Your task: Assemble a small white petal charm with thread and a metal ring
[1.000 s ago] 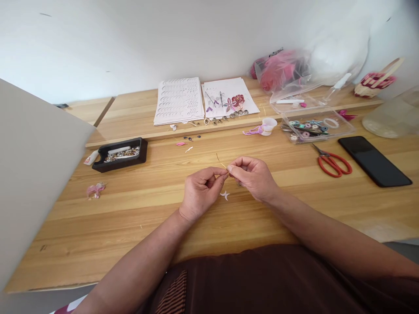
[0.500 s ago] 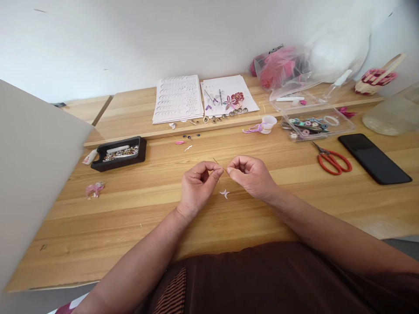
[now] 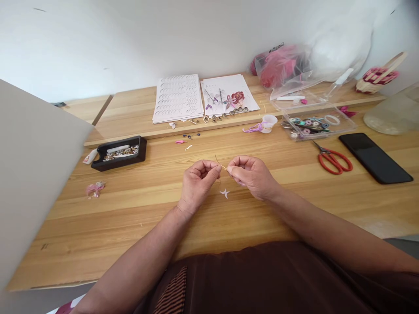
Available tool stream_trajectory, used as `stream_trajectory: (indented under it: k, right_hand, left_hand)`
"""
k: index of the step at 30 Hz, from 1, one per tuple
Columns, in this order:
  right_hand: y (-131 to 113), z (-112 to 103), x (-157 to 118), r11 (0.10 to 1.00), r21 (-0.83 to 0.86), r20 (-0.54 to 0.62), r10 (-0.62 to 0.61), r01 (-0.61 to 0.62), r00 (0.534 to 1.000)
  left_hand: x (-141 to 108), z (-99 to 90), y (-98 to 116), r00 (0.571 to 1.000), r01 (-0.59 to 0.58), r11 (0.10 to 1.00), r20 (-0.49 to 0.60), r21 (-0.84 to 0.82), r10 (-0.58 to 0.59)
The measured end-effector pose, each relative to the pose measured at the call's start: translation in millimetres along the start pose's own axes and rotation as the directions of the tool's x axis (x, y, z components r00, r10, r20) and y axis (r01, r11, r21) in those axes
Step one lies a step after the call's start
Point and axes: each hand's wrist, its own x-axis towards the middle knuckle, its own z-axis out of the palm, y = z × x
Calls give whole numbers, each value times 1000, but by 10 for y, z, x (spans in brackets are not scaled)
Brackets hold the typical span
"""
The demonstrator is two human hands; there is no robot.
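Between my two hands stretches a thin gold wire (image 3: 224, 167), pinched at either side. My left hand (image 3: 200, 181) is closed with thumb and index finger on the wire, and a thin dark end sticks up past the fingertips. My right hand (image 3: 251, 176) is closed too, thumb against index finger, gripping the wire's other side. A short gap separates the fingertips. On the table just below them lies a small white piece with curved points (image 3: 224, 193). What the curled fingers may hide I cannot see.
Red-handled scissors (image 3: 334, 160) and a black phone (image 3: 376, 158) lie to the right. Behind them stands a clear plastic box (image 3: 343, 126) of small supplies. At left are a black bead tray (image 3: 141, 152) and a pink scrap (image 3: 95, 189). Printed sheets (image 3: 178, 98) rest on the raised shelf.
My hands have drawn slightly apart, so more of the gold wire shows between the fingertips. The wire's dark end now points more upright. Everything on the table stays put.
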Motion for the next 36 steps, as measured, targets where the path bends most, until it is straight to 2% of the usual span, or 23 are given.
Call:
stream_trajectory:
  k: [4,9,15,21,26,32,36]
  right_hand:
    - [-20,-1,-10,998,53,48,20,-23,999]
    - [-41,-2,-21,999,20,144,46,-50,989]
    - [-104,-20,-20,988,63,168,131,-143,977]
    - [-116,-46,-20,988,49,183,134,-145,974]
    - [-107,-58,-21,992,-14,192,122,-122,974]
    - [-106,-101,2,995,2,192,98,-101,976]
    - [-101,-114,3,998,-35,184,64,-59,981]
  left_hand:
    - [24,-1,-15,999,37,999,23,16,-38]
    - [29,-4,-27,995,61,998,75,17,-62]
    - [30,-23,-14,997,-20,1000,80,11,19]
    - [50,-60,49,980,-53,997,196,61,40]
    - [68,-106,80,968,22,993,246,119,-51]
    - [80,-163,68,941,158,987,298,34,-161]
    - [76,-158,74,933,232,973,282,9,-225]
